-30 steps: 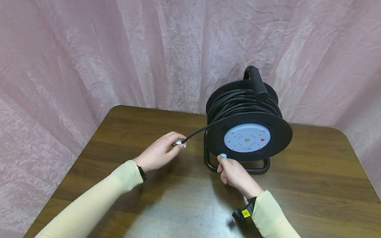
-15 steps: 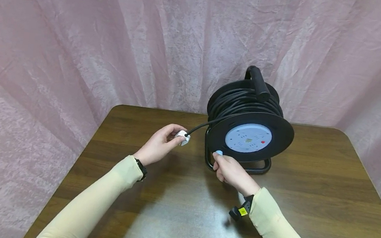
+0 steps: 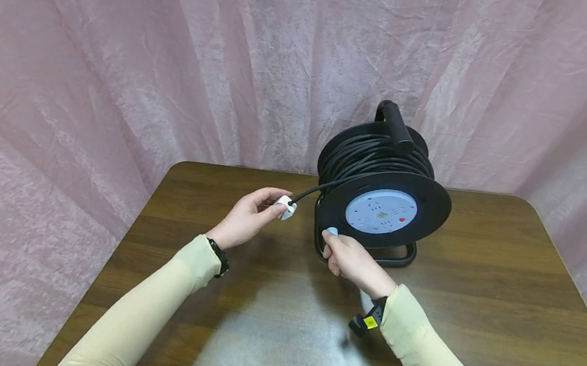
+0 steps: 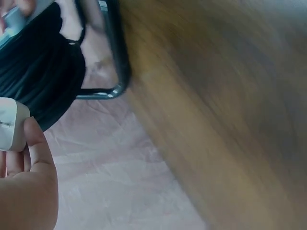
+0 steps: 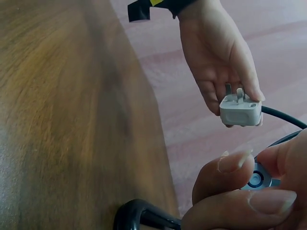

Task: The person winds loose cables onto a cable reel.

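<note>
A black cable reel [image 3: 420, 229] with a pale socket panel [image 3: 380, 212] stands on the table. At the end of its black cable [image 3: 305, 194] is a white three-pin plug [image 3: 286, 208], which my left hand [image 3: 245, 220] holds between thumb and fingers. In the right wrist view the plug [image 5: 240, 114] has its metal pins turned up. My right hand [image 3: 352, 263] pinches the pale blue winding knob [image 3: 333, 231] near the lower left of the reel's front disc. In that same wrist view, part of the knob [image 5: 256, 177] shows between the fingers [image 5: 249, 201].
The reel rests on a tubular black frame [image 3: 396, 260], with a black carrying handle [image 3: 396, 128] on top. Under both is a brown wooden table [image 3: 504, 306]. Behind the table hangs a pink velvet curtain [image 3: 264, 63]. A camera strap [image 3: 373, 315] circles my right wrist.
My left hand has lifted the plug and tilted it, shifting it slightly right. My right hand and the knob have moved left, and the reel's disc has turned a little clockwise.
</note>
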A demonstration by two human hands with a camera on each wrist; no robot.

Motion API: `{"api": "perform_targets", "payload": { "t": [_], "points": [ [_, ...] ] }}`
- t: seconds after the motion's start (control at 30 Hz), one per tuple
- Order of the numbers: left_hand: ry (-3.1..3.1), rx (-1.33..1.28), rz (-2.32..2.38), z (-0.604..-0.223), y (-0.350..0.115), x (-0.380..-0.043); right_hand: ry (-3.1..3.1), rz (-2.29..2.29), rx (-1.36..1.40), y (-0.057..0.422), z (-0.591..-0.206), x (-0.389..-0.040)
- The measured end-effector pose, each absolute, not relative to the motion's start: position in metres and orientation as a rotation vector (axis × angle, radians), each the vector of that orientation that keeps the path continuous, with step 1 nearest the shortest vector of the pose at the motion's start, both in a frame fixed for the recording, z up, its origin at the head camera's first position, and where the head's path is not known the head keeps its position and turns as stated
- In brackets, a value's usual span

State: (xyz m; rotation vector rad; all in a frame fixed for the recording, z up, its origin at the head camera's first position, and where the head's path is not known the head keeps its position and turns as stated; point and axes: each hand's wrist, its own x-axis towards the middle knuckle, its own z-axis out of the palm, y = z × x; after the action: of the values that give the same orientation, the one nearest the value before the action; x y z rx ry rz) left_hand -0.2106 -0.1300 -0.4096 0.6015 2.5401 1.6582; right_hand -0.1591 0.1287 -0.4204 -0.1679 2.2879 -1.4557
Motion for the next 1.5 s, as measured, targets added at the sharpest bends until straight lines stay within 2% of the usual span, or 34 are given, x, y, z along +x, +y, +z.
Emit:
{"api": "perform_targets", "payload": {
  "t": [0.27,1.23,1.5],
  "points": [
    [2.333,0.517,1.875,-0.404,-0.126,-0.215,2.291,-1.493,-0.186,0.124,-0.415,-0.159],
    [2.162,0.69,1.94,-0.404,-0.09,-0.234,2.301,-1.487,-0.276,0.12,-0.391,-0.163],
    [2.178,0.654,2.046,-0.399,-0.083,-0.234,2.289,-1.558,-0.305,0.118,-0.381,-0.162]
  ]
}}
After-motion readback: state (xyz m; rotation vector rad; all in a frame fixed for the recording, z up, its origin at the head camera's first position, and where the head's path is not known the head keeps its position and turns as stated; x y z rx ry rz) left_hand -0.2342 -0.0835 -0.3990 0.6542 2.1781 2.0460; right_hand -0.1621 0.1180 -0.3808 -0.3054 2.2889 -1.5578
